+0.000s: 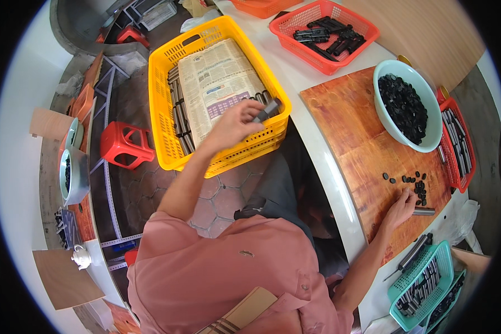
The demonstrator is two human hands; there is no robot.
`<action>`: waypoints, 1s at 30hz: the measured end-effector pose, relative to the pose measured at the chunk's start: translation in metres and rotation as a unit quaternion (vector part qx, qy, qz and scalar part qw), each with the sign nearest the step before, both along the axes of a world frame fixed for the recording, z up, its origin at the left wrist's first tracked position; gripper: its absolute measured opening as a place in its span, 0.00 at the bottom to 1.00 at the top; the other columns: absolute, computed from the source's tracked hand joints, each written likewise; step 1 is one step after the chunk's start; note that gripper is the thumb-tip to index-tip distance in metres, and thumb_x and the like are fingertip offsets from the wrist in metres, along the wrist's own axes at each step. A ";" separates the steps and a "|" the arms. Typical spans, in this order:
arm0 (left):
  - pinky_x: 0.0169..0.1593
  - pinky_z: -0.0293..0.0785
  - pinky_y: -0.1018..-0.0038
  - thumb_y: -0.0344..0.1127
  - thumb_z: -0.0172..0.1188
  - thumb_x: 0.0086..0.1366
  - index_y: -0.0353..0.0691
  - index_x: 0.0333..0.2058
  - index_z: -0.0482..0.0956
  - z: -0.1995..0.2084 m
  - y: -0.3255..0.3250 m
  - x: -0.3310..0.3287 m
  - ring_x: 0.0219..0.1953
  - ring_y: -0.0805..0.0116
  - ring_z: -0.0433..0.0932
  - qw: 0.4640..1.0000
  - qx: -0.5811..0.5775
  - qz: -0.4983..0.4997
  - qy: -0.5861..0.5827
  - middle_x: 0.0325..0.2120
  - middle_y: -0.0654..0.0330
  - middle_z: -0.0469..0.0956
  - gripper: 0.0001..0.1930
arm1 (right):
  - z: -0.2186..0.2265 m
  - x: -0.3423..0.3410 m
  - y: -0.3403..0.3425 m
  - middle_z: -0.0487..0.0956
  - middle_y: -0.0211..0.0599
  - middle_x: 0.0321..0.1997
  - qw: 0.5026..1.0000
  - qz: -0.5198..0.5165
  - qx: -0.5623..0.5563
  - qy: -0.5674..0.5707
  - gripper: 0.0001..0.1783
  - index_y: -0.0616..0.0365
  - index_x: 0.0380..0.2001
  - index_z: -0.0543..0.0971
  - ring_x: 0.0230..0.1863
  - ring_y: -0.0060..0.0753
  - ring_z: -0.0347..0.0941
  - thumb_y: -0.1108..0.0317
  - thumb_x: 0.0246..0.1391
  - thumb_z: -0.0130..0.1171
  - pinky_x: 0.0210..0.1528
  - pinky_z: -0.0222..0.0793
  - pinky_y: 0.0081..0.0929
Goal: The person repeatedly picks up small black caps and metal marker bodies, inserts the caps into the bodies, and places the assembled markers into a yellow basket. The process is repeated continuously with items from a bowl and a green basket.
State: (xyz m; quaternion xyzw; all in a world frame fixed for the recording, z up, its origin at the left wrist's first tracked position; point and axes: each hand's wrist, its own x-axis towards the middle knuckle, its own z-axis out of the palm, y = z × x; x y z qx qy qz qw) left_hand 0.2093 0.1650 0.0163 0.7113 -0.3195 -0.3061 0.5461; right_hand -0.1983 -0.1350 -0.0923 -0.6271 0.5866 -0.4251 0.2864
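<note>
My left hand (240,121) is closed around a short dark grey metal tube (268,110), held over the right rim of a yellow plastic crate (160,119). Inside the crate, metal tubes (179,114) lie in rows, partly covered by a folded newspaper (209,72). On the orange-brown board (339,117), my right hand (399,210) has its fingers curled at the edge of a loose group of small black oval pieces (420,186). Its fingertips are too small to show what they pinch. A grey metal tube (424,211) lies right beside that hand.
A pale blue bowl (381,103) full of black pieces stands on the board. Around it are a red basket (331,65) of black parts, a red basket (466,172) of tubes and a green basket (398,300). A red stool (119,143) stands left of the crate.
</note>
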 end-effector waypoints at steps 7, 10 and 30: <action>0.49 0.77 0.63 0.24 0.67 0.56 0.36 0.47 0.80 -0.030 0.037 0.110 0.44 0.53 0.80 0.846 0.170 -0.159 -0.480 0.39 0.54 0.79 0.18 | -0.005 0.000 -0.003 0.73 0.40 0.27 0.999 0.009 -0.029 0.031 0.17 0.66 0.33 0.77 0.29 0.34 0.64 0.60 0.68 0.57 0.37 0.66 0.36; 0.51 0.74 0.63 0.28 0.64 0.57 0.40 0.44 0.81 -0.057 0.035 0.126 0.45 0.56 0.79 0.733 0.187 -0.285 -0.589 0.36 0.57 0.77 0.14 | 0.002 0.003 0.003 0.74 0.40 0.27 0.997 0.016 -0.041 0.067 0.17 0.66 0.33 0.77 0.29 0.34 0.64 0.60 0.68 0.57 0.37 0.67 0.37; 0.48 0.76 0.64 0.30 0.60 0.57 0.37 0.44 0.76 -0.098 0.018 0.106 0.47 0.53 0.75 0.715 0.090 -0.318 -0.616 0.40 0.54 0.74 0.14 | 0.037 -0.007 0.015 0.79 0.42 0.37 0.956 -0.040 -0.243 0.161 0.08 0.55 0.40 0.81 0.38 0.48 0.78 0.76 0.58 0.60 0.39 0.73 0.41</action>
